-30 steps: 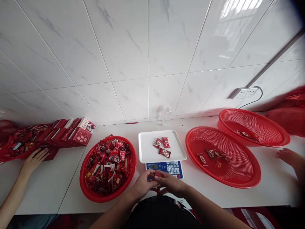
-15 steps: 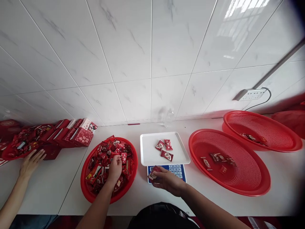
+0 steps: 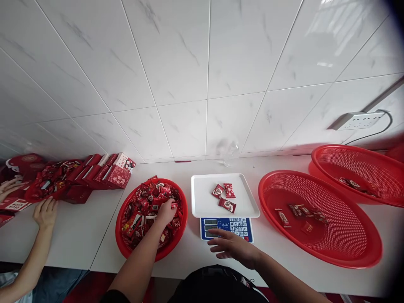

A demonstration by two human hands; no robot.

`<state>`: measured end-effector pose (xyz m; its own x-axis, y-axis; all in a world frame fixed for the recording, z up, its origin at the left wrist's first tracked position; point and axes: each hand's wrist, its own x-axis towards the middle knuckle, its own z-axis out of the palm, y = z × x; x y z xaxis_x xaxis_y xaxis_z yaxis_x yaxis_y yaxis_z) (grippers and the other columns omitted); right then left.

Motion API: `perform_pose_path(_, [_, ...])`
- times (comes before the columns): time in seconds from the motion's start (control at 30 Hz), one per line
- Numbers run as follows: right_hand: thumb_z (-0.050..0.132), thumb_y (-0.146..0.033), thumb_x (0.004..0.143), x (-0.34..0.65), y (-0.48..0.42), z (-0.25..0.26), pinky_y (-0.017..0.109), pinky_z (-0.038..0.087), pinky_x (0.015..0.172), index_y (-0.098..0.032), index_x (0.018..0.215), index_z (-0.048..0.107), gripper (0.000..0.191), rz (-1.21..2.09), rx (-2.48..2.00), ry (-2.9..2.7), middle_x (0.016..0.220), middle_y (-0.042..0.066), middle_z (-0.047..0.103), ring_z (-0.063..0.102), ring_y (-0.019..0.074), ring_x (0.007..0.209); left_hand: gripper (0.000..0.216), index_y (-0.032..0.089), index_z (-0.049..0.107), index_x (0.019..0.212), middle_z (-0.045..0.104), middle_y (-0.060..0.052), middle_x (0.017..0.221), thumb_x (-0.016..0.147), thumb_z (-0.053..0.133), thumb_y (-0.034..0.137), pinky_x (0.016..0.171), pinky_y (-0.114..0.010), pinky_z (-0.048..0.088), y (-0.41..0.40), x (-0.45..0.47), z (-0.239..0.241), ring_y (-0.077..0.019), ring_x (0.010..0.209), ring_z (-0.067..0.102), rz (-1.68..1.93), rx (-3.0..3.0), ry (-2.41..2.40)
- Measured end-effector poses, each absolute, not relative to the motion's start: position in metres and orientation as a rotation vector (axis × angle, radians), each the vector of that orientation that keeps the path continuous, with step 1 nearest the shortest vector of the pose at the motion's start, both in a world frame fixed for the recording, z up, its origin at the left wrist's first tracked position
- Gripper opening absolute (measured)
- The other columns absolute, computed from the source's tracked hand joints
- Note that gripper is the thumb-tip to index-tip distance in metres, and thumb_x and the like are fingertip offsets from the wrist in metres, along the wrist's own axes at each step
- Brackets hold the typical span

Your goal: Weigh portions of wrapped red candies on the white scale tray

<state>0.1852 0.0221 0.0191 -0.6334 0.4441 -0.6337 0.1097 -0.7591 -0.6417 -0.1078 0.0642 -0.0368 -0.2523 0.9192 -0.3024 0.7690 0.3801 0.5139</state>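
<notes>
My left hand (image 3: 166, 213) reaches into a round red basket (image 3: 120, 240) heaped with red-wrapped candies (image 3: 139, 210). Its fingers are closed on a small red-wrapped candy (image 3: 174, 205) over the right side of the heap. My right hand (image 3: 232, 247) hovers at the front of a blue-faced digital scale (image 3: 225, 227), fingers spread, with nothing seen in it. On the scale's white tray (image 3: 202, 189) lie a red candy with white spots (image 3: 229, 190) and two dark red candies with pale lettering (image 3: 227, 205).
Two larger red baskets (image 3: 268, 189) with a few candies stand to the right. Left are red boxes (image 3: 118, 174) and another candy-filled basket (image 3: 47, 185), where a co-worker's hands (image 3: 46, 213) rest. A clear plastic item (image 3: 232, 153) stands against the tiled wall, near a power strip (image 3: 360, 120).
The dark red candy seen in my right hand is gone from it, and its fingers have spread. My left hand has shifted right over the heap. The view has shifted too.
</notes>
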Motion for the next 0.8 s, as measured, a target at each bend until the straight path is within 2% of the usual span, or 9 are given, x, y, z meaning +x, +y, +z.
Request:
perform_pose_path(0.1, [0.064,-0.042,0.071,0.209,0.017,0.013,0.033,0.045,0.086,-0.021,0.12,0.05,0.055,2.439,-1.317,-0.887,0.111,0.01,0.059,0.06,0.0185,0.096,0.014,0.02,0.064,0.076,0.067,-0.002,0.074,0.074,0.055,0.03,0.065,-0.023,0.042,0.061,-0.097,-0.033,-0.0158,0.07,0.06,0.291,1.52,1.98])
perform_pose_path(0.17, [0.064,-0.044,0.071,0.218,0.016,0.012,0.033,0.045,0.086,-0.021,0.12,0.049,0.056,2.406,-1.38,-0.833,0.111,0.01,0.059,0.06,0.0189,0.096,0.023,0.019,0.063,0.069,0.065,-0.002,0.069,0.075,0.052,0.039,0.063,-0.025,0.042,0.063,-0.097,-0.027,-0.0165,0.067,0.059,0.279,1.555,1.963])
perform_pose_path(0.27, [0.064,-0.045,0.07,0.22,0.015,0.014,0.032,0.045,0.085,-0.019,0.119,0.05,0.057,2.367,-1.432,-0.8,0.11,0.012,0.059,0.059,0.0197,0.096,0.032,0.017,0.06,0.091,0.064,-0.01,0.096,0.083,0.039,0.04,0.08,-0.032,0.04,0.076,-0.106,-0.016,-0.0228,0.094,0.056,0.362,1.604,2.133])
perform_pose_path(0.33, [0.065,-0.045,0.07,0.217,0.017,0.016,0.032,0.045,0.085,-0.019,0.117,0.052,0.055,2.35,-1.431,-0.804,0.109,0.011,0.06,0.06,0.0194,0.095,0.033,0.016,0.052,0.108,0.053,-0.014,0.118,0.084,0.039,0.034,0.09,-0.036,0.035,0.086,-0.116,-0.01,-0.0263,0.112,0.046,0.393,1.596,2.37])
perform_pose_path(0.37, [0.065,-0.045,0.07,0.214,0.018,0.017,0.032,0.045,0.085,-0.02,0.116,0.052,0.054,2.34,-1.427,-0.811,0.108,0.01,0.06,0.06,0.0191,0.095,0.036,0.014,0.048,0.113,0.05,-0.017,0.122,0.083,0.041,0.032,0.09,-0.038,0.034,0.09,-0.121,-0.009,-0.0277,0.115,0.043,0.36,1.558,2.461])
perform_pose_path(0.47, [0.065,-0.044,0.07,0.209,0.021,0.017,0.032,0.045,0.084,-0.021,0.115,0.053,0.052,2.318,-1.41,-0.849,0.106,0.009,0.062,0.06,0.0184,0.093,0.036,0.011,0.051,0.108,0.058,-0.019,0.108,0.082,0.043,0.034,0.079,-0.037,0.04,0.091,-0.128,-0.006,-0.0287,0.101,0.053,0.185,1.459,2.449])
perform_pose_path(0.57, [0.065,-0.044,0.07,0.206,0.022,0.016,0.032,0.045,0.083,-0.021,0.114,0.053,0.051,2.309,-1.41,-0.877,0.105,0.009,0.062,0.06,0.0184,0.092,0.03,0.016,0.06,0.092,0.064,-0.012,0.093,0.082,0.042,0.038,0.075,-0.031,0.041,0.071,-0.124,-0.008,-0.0233,0.09,0.057,0.15,1.548,2.267])
perform_pose_path(0.63, [0.065,-0.045,0.069,0.206,0.021,0.015,0.032,0.046,0.083,-0.021,0.113,0.054,0.051,2.304,-1.432,-0.878,0.105,0.008,0.062,0.06,0.0186,0.092,0.03,0.019,0.063,0.087,0.063,-0.009,0.094,0.081,0.043,0.041,0.079,-0.03,0.04,0.049,-0.116,-0.01,-0.0219,0.092,0.056,0.174,1.638,2.154])
perform_pose_path(0.8, [0.066,-0.044,0.068,0.201,0.017,0.012,0.031,0.046,0.081,-0.02,0.111,0.056,0.051,2.308,-1.459,-0.868,0.103,0.009,0.062,0.06,0.0185,0.091,0.034,0.021,0.061,0.102,0.059,-0.009,0.108,0.08,0.045,0.041,0.088,-0.033,0.037,0.014,-0.105,-0.013,-0.0236,0.102,0.052,0.315,1.752,2.008])
